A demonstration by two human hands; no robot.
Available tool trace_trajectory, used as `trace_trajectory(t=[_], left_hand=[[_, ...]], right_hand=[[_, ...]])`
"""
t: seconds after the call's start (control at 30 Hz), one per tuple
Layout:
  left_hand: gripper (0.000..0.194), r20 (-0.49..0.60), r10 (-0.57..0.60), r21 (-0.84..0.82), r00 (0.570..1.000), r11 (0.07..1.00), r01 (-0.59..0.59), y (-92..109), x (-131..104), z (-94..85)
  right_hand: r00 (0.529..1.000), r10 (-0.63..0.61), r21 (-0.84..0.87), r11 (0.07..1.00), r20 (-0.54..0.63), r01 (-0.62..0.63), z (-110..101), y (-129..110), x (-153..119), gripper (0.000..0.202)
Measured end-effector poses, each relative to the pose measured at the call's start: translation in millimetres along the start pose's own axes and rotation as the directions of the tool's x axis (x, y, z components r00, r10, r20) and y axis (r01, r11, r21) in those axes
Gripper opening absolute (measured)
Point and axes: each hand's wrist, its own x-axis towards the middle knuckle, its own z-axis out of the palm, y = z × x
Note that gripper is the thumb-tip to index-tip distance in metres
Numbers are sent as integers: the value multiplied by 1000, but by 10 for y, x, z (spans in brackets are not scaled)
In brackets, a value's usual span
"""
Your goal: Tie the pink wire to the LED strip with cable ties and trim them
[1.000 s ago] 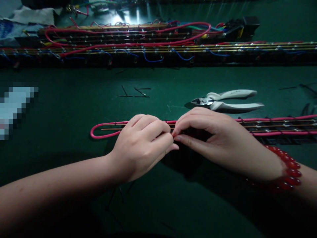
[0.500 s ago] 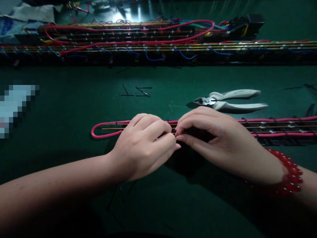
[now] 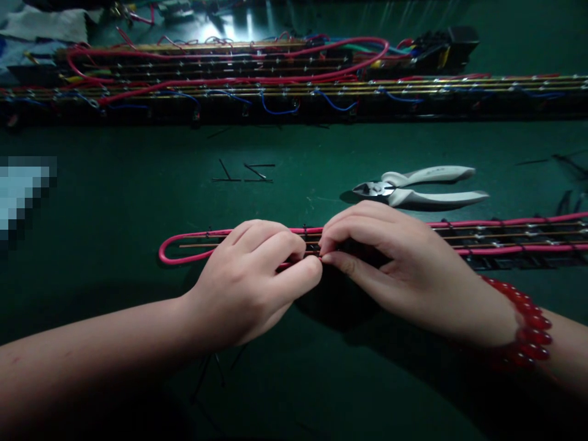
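Observation:
A red cable (image 3: 168, 253) bends in a loop around the left end of a long strip with thin copper-coloured rods (image 3: 197, 246). Small black cable ties (image 3: 305, 230) bind the cable along the strip. My left hand (image 3: 252, 275) is closed over the cable and rods, its thumb and forefinger at the near run. Just right of it, my right hand (image 3: 390, 257) pinches at the near edge of the strip, thumb against fingertips. What lies in that pinch is too small to make out. White-handled cutting pliers (image 3: 427, 187) lie with parted handles beyond my right hand.
Several black cable tie offcuts (image 3: 245, 173) lie on the green table (image 3: 114, 184). At the back runs a long wired assembly (image 3: 229, 92) with a red cable loop and blue wires. More black ties (image 3: 569, 165) lie far right. A blurred pale patch (image 3: 22, 190) is at left.
The whole view has shifted slightly, so things appear a little further left. My left thumb tip no longer shows below the forefinger. My right hand keeps its pinch at the strip.

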Motion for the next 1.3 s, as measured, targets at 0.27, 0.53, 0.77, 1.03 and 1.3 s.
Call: trace_trajectory(t=[0.27,0.53,0.77,1.03,1.3], left_hand=[[5,-39,-43,-30,998,999,41,-17,9,7],[3,-85,-91,-127,992,989,80,-30,13,25],[3,-81,-156,-179,984,974,139,-38,26,22],[3,-91,-201,-171,975,968,184,-20,39,39],[6,-77,-235,-179,969,959,218,-1,57,30]], right_hand=[[1000,-17,2,1000,-2,17,-4,4,0,6],[1000,2,9,1000,2,-2,-11,-3,-3,7],[1000,10,27,1000,-17,-9,0,5,-12,7],[1000,4,64,998,-11,-3,-5,0,11,6],[1000,-4,60,998,-22,5,-13,-12,-7,6]])
